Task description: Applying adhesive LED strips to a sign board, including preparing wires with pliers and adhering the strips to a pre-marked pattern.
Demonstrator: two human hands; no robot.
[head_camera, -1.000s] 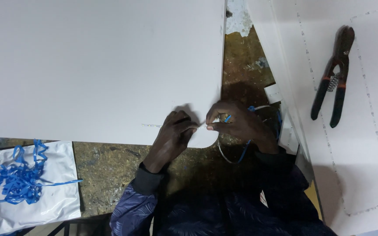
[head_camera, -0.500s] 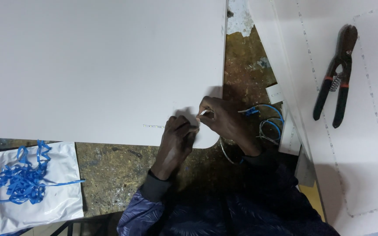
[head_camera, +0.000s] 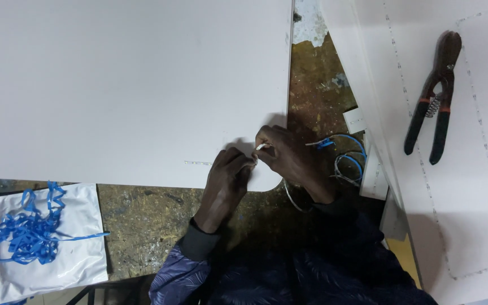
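My left hand (head_camera: 228, 176) and my right hand (head_camera: 289, 158) meet at the near edge of a large white sheet (head_camera: 131, 85). Between their fingertips they pinch a small pale end of wire (head_camera: 261, 148). The thin wire (head_camera: 289, 197) loops down under my right wrist. A coil of blue and white wires (head_camera: 345, 161) lies just right of my right hand, on the worn brown bench.
Red-handled tin snips (head_camera: 433, 101) lie on a second white sheet (head_camera: 453, 186) with dashed lines at the right. A white plastic bag (head_camera: 80, 248) with a tangle of blue strips (head_camera: 26, 234) sits at the lower left. The brown bench (head_camera: 317, 79) shows between the sheets.
Both hands shifted slightly left along the sheet edge, still pinched together. The blue wire coil, partly covered by the right hand a second ago, now lies exposed to its right.
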